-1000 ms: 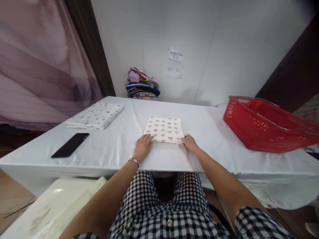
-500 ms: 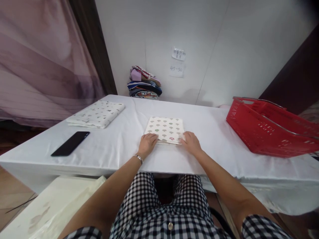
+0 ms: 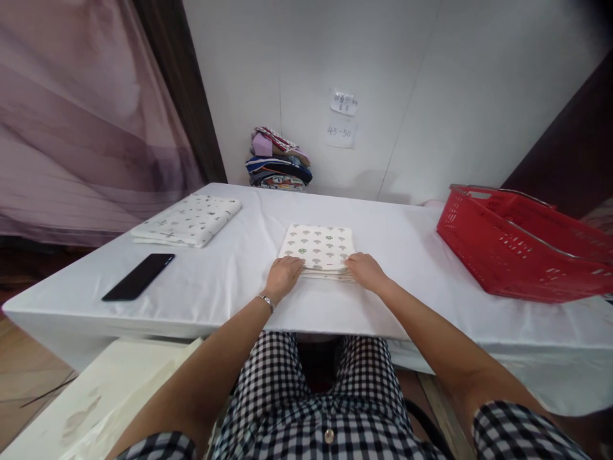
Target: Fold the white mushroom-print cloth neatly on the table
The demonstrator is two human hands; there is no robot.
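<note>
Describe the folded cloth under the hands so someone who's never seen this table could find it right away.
On the white-covered table, look at the middle of the near edge, between the black phone and the red basket. The folded cloth lies there with the left hand and right hand resting on its near corners. Unlike the paler folded cloth at the far left, it is cream with small green and grey motifs.

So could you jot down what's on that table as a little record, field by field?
Left hand: rests on near left corner of the cream folded cloth printed with small trees
Right hand: rests on its near right corner
Surface: white-covered table
Left side: black flat phone; white folded patterned cloth
Right side: red plastic basket
Far edge: stack of colourful folded fabrics by the wall
</note>
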